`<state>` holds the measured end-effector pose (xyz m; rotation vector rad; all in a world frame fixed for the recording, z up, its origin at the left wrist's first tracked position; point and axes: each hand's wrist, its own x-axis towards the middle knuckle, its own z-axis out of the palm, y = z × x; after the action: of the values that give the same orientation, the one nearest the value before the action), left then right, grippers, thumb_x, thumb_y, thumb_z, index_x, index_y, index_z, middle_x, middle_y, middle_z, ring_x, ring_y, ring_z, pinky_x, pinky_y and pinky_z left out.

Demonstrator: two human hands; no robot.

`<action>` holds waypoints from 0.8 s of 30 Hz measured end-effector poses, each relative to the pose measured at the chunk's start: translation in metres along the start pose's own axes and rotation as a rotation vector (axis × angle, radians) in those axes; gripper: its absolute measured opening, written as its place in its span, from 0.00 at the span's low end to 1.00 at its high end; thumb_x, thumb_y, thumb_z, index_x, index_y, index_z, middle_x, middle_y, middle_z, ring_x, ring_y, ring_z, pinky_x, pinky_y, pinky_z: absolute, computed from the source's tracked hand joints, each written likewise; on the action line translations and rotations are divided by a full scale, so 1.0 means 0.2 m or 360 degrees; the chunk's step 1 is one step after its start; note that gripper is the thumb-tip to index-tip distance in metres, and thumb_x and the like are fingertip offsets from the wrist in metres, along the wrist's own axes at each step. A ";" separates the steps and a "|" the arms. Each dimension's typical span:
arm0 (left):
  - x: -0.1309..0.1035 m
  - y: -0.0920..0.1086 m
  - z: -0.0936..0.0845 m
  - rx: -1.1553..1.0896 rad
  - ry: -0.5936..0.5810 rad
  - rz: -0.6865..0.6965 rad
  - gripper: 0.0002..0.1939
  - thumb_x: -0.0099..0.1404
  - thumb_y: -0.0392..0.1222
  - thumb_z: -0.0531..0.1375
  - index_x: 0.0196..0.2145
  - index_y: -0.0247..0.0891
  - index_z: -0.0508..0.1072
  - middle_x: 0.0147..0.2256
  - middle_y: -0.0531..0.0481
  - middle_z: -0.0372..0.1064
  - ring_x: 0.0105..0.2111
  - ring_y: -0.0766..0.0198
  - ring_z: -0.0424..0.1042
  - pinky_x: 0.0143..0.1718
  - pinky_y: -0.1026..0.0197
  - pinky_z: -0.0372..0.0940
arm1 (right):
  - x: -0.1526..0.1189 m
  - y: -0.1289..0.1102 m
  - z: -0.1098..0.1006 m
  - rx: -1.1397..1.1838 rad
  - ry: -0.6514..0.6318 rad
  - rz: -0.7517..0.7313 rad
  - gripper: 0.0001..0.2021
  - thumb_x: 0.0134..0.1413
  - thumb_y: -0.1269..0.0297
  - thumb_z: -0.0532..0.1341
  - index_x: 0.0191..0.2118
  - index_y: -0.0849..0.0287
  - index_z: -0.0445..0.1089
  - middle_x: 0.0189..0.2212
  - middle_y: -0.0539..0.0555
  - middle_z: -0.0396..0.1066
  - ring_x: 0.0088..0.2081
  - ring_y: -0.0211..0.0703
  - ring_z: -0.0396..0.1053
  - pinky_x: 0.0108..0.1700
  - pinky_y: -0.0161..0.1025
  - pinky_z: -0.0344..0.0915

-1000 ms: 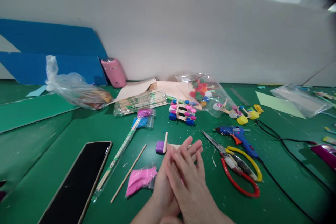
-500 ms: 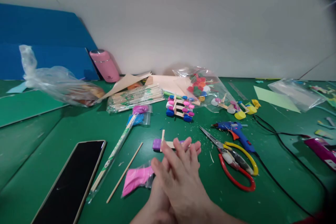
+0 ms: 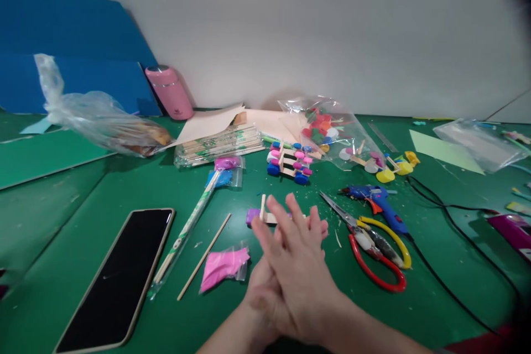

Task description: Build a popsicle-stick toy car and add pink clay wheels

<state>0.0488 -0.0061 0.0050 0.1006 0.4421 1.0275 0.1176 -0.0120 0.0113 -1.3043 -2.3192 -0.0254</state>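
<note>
My right hand [image 3: 301,268] lies across my left hand [image 3: 265,287], palm against palm, at the lower middle. The right fingers are stretched out and slightly spread. My left hand is mostly covered, with its fingertips showing beyond the right edge of the other. Whatever may be between the palms is hidden. Just beyond the fingers sits a small piece of wooden sticks with a purple end [image 3: 252,217], partly covered by the hands. To their left is a bag of pink clay-like material [image 3: 224,268], with a thin wooden stick [image 3: 204,257] beside it.
A phone [image 3: 120,276] and wrapped chopsticks [image 3: 186,229] lie left. Scissors [image 3: 365,240] and a blue glue gun [image 3: 375,202] with a trailing cord are right. Behind stand small stick models with coloured wheels [image 3: 289,163], a clear bag [image 3: 346,121] of colourful pieces and a pink bottle [image 3: 171,94].
The view has shifted a little, so the tabletop items appear higher and further right. My right hand has slid forward and left over my left hand, and the palms stay together.
</note>
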 end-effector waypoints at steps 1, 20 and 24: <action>0.00 -0.01 0.01 0.0010 0.0010 -0.0010 0.18 0.60 0.49 0.54 0.48 0.48 0.68 0.46 0.50 0.69 0.58 0.52 0.49 0.55 0.49 0.45 | 0.02 0.02 -0.01 0.0012 -0.0015 0.0014 0.35 0.50 0.41 0.48 0.60 0.54 0.48 0.60 0.58 0.45 0.61 0.64 0.37 0.54 0.65 0.39; 0.00 0.05 0.00 -0.0129 0.0025 -0.0042 0.14 0.65 0.38 0.48 0.39 0.31 0.72 0.39 0.43 0.72 0.46 0.57 0.66 0.54 0.55 0.51 | -0.16 0.14 -0.03 0.0271 0.0439 0.0079 0.13 0.49 0.68 0.58 0.41 0.53 0.71 0.48 0.55 0.59 0.51 0.54 0.57 0.46 0.52 0.60; 0.00 0.06 0.00 -0.0213 0.0013 -0.0079 0.19 0.66 0.44 0.46 0.39 0.29 0.72 0.39 0.42 0.70 0.48 0.55 0.64 0.53 0.54 0.51 | -0.15 0.13 -0.02 0.0242 0.0436 0.0065 0.13 0.48 0.70 0.59 0.41 0.52 0.72 0.49 0.55 0.59 0.51 0.54 0.56 0.47 0.52 0.60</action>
<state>0.0393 -0.0008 0.0092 -0.0339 0.3803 1.0063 0.1539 -0.0229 -0.0031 -1.1918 -2.0223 -0.0134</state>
